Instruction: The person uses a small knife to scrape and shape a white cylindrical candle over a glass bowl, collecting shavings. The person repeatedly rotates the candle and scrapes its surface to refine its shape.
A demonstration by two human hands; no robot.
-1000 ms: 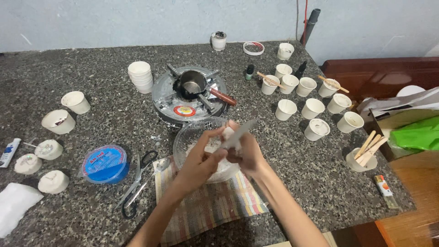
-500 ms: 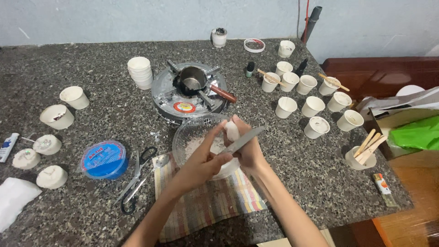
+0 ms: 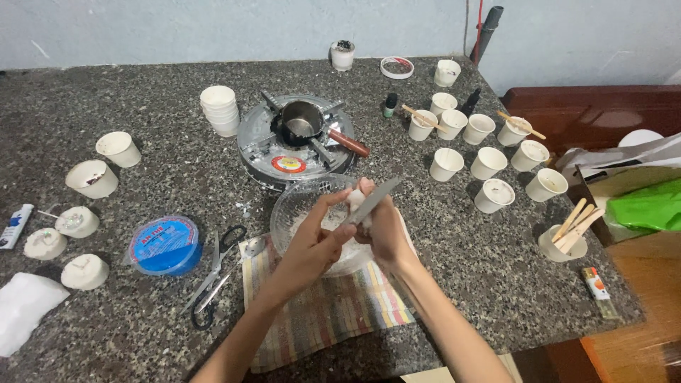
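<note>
Since half a second ago your hands sit about the same over the bowl (image 3: 298,213); the knife (image 3: 372,201) tilts a bit flatter and the white lump (image 3: 357,202) sits lower against the blade. Your right hand (image 3: 383,230) wraps shut on the knife, handle hidden inside the fist. Your left hand (image 3: 316,241) pinches the lump, fingers closed on it, thumb up by the blade. Most of the lump is covered by fingers; hard to tell its shape. The bowl's contents are blurred and half hidden behind both hands. The knife's long axis runs lower left to upper right, tip toward the cups (image 3: 489,163), above the bowl on the cloth (image 3: 333,319) on the tabletop (image 3: 163,163).
</note>
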